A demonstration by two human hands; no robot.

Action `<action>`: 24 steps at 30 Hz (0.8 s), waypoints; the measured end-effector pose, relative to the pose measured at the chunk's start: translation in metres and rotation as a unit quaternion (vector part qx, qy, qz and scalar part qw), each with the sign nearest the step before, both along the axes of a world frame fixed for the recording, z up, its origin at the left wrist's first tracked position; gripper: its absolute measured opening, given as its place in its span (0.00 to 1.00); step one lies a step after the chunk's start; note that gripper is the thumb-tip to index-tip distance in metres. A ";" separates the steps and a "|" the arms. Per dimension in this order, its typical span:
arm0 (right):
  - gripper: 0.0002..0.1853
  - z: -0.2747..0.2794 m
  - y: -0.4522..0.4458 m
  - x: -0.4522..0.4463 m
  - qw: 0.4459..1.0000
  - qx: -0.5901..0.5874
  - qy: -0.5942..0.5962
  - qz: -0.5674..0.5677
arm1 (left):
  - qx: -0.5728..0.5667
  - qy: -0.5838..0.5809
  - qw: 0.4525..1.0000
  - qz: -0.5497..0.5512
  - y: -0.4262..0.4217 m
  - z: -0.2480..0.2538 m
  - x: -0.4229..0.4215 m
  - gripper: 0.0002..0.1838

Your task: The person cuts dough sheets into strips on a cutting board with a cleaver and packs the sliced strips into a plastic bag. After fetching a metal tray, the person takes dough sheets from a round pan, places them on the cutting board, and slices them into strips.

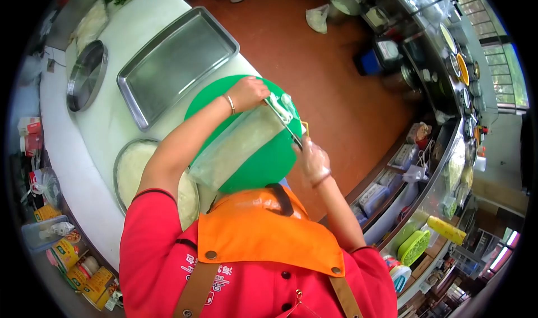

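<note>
The pale slab in clear plastic (pixel 238 144) lies on the round green board (pixel 263 173), between your two hands and on the near side of the knife (pixel 286 126). The blade crosses the slab's far end; white pieces (pixel 286 110) lie just beyond it, near the board's edge.

Your hands are apart, one at each end of the knife. Your right hand (pixel 314 162) is clamped on the handle. Your left hand (pixel 250 93) has its fingers curled at the blade's far end; you cannot tell whether they grip the blade or only rest there.

Your left fingers hide the knife tip, and your right hand covers most of the handle. The orange apron (pixel 269 228) cuts off the board's near edge. Your left forearm covers part of the round pan (pixel 116 175) on the counter (pixel 92 150). The right hand appears to wear a clear glove, though glare makes this uncertain.
</note>
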State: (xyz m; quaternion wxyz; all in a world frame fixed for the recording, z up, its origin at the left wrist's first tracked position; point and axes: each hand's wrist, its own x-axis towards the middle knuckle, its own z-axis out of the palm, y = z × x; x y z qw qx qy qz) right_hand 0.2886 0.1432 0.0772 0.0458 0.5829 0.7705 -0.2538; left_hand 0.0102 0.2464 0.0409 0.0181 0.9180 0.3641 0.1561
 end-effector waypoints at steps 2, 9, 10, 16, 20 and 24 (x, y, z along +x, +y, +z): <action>0.21 -0.009 -0.005 0.004 1.000 -0.017 -0.016 -0.004 | -0.013 0.027 1.000 0.004 0.003 -0.012 0.000 0.10; 0.18 -0.015 -0.012 0.003 0.999 0.018 0.009 0.037 | -0.010 0.013 1.000 0.004 -0.007 -0.018 -0.007 0.09; 0.18 0.000 -0.006 -0.001 0.999 0.033 0.012 0.038 | 0.001 0.011 1.000 0.009 -0.004 -0.012 -0.009 0.09; 0.17 -0.003 -0.018 -0.003 0.999 -0.018 0.025 0.030 | -0.011 0.014 1.000 0.013 -0.025 -0.017 -0.009 0.09; 0.17 0.040 -0.014 -0.007 0.999 -0.002 0.007 0.036 | 0.015 -0.020 0.999 0.027 -0.026 0.001 -0.015 0.08; 0.19 -0.002 -0.015 -0.006 0.999 -0.015 0.016 0.033 | -0.008 -0.001 1.000 0.027 -0.032 -0.019 -0.015 0.08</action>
